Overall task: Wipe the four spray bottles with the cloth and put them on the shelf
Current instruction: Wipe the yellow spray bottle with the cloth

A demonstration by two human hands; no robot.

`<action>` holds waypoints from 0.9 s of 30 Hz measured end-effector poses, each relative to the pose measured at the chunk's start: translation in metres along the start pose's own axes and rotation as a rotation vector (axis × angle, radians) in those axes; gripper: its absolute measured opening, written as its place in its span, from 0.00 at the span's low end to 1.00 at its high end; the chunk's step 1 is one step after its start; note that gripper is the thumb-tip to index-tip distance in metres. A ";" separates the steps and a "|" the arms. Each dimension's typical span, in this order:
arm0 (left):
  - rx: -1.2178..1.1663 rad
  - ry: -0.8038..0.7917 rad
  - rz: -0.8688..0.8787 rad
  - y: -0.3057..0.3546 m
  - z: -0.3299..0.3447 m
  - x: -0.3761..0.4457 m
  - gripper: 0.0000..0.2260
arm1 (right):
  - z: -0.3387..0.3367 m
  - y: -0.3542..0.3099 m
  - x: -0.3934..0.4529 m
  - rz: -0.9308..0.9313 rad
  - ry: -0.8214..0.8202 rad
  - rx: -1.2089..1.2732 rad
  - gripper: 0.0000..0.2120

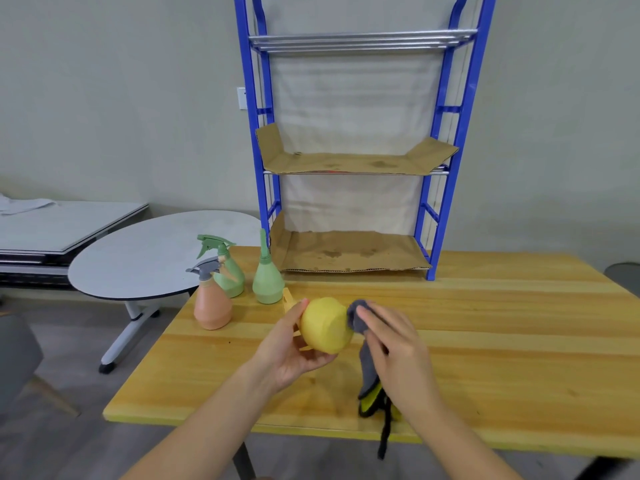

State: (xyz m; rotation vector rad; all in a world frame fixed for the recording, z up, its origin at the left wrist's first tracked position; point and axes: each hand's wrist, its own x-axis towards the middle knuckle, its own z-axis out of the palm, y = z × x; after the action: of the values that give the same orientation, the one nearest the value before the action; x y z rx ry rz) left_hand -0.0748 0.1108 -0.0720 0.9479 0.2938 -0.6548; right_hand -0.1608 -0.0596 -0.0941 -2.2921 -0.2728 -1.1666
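Note:
My left hand (pixel 289 348) holds a yellow spray bottle (pixel 325 323) tipped on its side above the wooden table (pixel 485 341), its base towards me. My right hand (pixel 394 344) presses a grey cloth (pixel 363 320) with a yellow-green edge against the bottle's right side; the cloth's tail hangs down past the table's front edge. Three other bottles stand upright at the table's back left: a pink one with a grey trigger (pixel 211 303), a green one with a trigger (pixel 227 268) and a green one with a long nozzle (pixel 267 275). The blue shelf (pixel 349 161) stands behind.
The shelf's middle and bottom levels are lined with brown cardboard (pixel 346 252) and hold nothing; the top level is bare metal bars. A round grey side table (pixel 138 258) sits left of the wooden table. A grey chair is at the lower left.

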 end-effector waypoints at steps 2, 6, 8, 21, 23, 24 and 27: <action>0.018 0.003 0.024 -0.007 0.004 -0.001 0.21 | 0.004 -0.012 0.011 0.000 0.036 0.021 0.16; -0.043 -0.018 0.044 0.009 0.001 0.003 0.28 | 0.020 -0.033 -0.007 -0.186 -0.188 0.070 0.19; -0.078 -0.004 0.072 0.023 -0.003 0.001 0.27 | 0.019 -0.019 -0.016 -0.179 -0.222 0.045 0.19; 0.436 -0.060 0.416 0.002 -0.011 -0.002 0.22 | -0.017 0.012 0.024 0.226 0.003 0.057 0.19; 0.534 -0.062 0.448 -0.006 -0.007 0.002 0.24 | -0.030 0.023 0.022 0.281 -0.012 -0.003 0.18; 0.580 -0.063 0.465 -0.012 -0.003 0.006 0.24 | -0.038 0.028 0.020 0.314 -0.026 -0.030 0.18; 0.725 -0.067 0.528 -0.034 0.012 0.021 0.26 | -0.065 0.041 0.006 0.368 -0.049 -0.144 0.18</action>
State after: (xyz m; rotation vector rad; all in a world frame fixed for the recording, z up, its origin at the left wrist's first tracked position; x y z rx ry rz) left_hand -0.0812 0.0784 -0.0980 1.6159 -0.2799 -0.2915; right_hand -0.1848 -0.1296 -0.0744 -2.3654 0.2160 -0.9681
